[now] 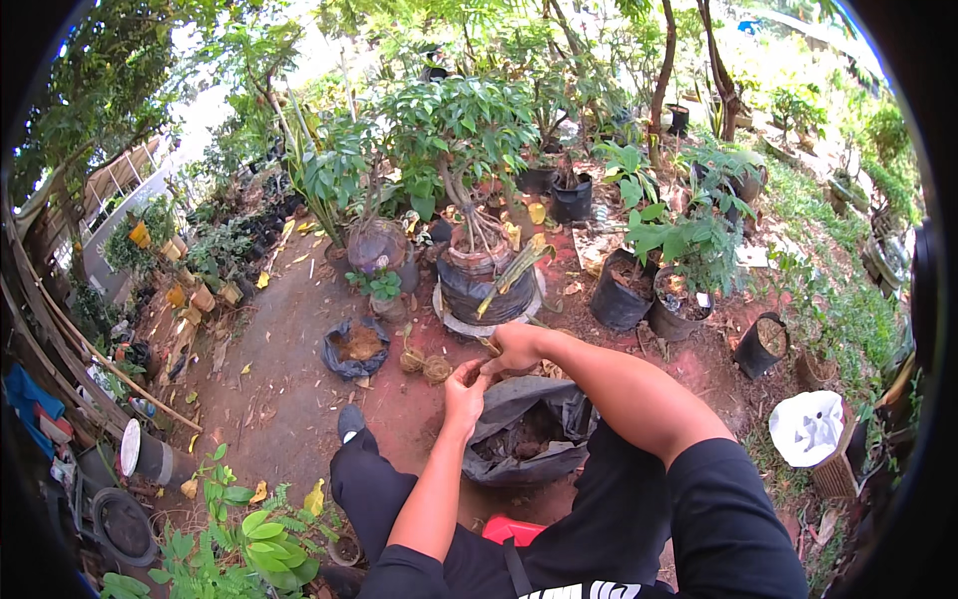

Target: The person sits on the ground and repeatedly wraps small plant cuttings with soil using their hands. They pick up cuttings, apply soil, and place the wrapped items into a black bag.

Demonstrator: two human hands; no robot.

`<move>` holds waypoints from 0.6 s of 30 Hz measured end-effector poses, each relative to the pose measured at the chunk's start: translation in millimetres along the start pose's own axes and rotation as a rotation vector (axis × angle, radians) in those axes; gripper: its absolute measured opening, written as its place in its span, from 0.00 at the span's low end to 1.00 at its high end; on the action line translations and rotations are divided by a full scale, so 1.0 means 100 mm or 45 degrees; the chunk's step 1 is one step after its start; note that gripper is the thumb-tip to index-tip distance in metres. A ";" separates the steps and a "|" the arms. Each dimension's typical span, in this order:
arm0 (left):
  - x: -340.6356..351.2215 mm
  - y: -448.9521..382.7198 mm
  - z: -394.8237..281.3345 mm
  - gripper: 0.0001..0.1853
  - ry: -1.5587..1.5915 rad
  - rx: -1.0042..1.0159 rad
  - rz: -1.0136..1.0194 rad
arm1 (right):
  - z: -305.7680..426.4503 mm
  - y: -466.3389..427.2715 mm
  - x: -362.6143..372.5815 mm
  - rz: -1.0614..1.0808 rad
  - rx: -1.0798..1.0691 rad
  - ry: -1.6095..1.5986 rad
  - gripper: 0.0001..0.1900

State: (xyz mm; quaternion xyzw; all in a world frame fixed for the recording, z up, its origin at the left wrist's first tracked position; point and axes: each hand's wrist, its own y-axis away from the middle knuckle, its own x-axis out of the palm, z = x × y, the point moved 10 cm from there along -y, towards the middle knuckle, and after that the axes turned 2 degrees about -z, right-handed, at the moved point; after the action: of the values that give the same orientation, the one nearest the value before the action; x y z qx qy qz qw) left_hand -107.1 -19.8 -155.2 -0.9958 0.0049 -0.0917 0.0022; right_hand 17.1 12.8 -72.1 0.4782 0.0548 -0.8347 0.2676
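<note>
My left hand and my right hand meet in front of me, just beyond a large open black plastic bag that has dark soil in it. The fingers of my right hand are closed on a thin brown stem with long yellowing leaves, which point up and away. My left fingertips pinch near the same stem's lower end; what exactly lies between them is too small to tell. Two round fibre balls lie on the ground to the left of my hands, beside a small black bag of brown soil.
Ahead stands a thick-rooted potted tree. Black pots with plants are at the right, with a white-covered container nearer. Leafy plants and a round black lid are at lower left. A red plastic object lies between my legs.
</note>
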 end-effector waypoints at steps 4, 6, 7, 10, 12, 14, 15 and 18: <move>0.02 0.00 -0.05 0.12 -0.098 0.047 -0.024 | 0.00 0.00 -0.03 -0.016 -0.025 0.003 0.28; 0.02 0.01 -0.09 0.11 -0.118 0.048 -0.042 | 0.01 0.00 -0.04 -0.032 -0.050 0.010 0.28; 0.02 0.02 -0.11 0.10 -0.118 0.051 -0.045 | 0.01 0.00 -0.04 -0.041 -0.065 0.011 0.28; -0.01 0.04 -0.16 0.09 -0.127 0.070 -0.086 | 0.02 0.01 -0.05 -0.079 -0.097 -0.020 0.27; -0.03 0.03 -0.17 0.09 -0.103 0.078 -0.105 | 0.00 0.00 -0.05 -0.107 -0.098 -0.057 0.25; -0.06 0.01 -0.14 0.09 -0.050 0.065 -0.123 | -0.02 -0.02 -0.06 -0.130 -0.078 -0.097 0.24; -0.05 0.00 -0.14 0.09 -0.014 0.074 -0.115 | -0.01 -0.03 -0.09 -0.164 -0.084 -0.085 0.23; -0.08 -0.06 -0.07 0.09 0.178 -0.018 -0.103 | 0.02 -0.07 -0.13 -0.194 -0.040 -0.102 0.22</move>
State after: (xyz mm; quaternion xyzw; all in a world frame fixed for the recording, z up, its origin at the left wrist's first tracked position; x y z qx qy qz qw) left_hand -115.8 -14.0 -149.9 -0.9863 -0.0348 -0.1610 -0.0091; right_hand 17.1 22.6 -61.5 0.4348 0.0934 -0.8700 0.2127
